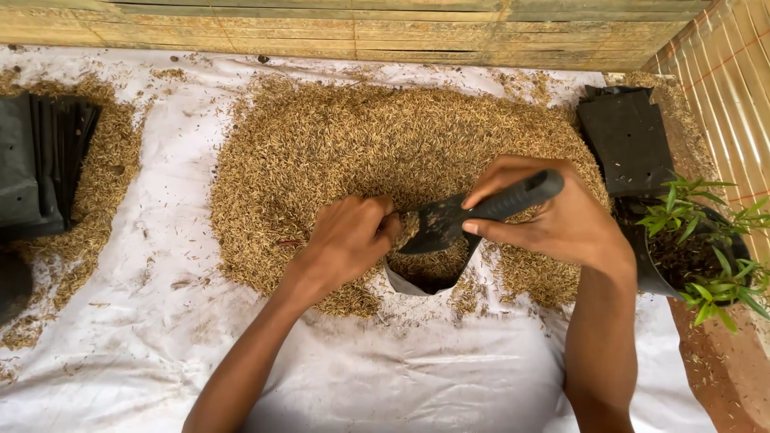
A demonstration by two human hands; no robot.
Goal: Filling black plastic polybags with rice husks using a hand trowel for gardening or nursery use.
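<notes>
My right hand (553,216) grips the black handle of a small trowel (473,215); its dark blade points left and down into an open planting bag (417,282). My left hand (349,236) is closed on the bag's left rim, holding the mouth open. The bag is half buried at the front edge of a large heap of golden husks (337,144) spread on a white sheet (385,377). Some husks lie inside the bag.
A stack of flat black bags (44,164) lies at the left edge. More black bags (626,140) lie at the right, beside a black pot with a small green plant (698,240). A wooden slat wall (385,28) runs along the back.
</notes>
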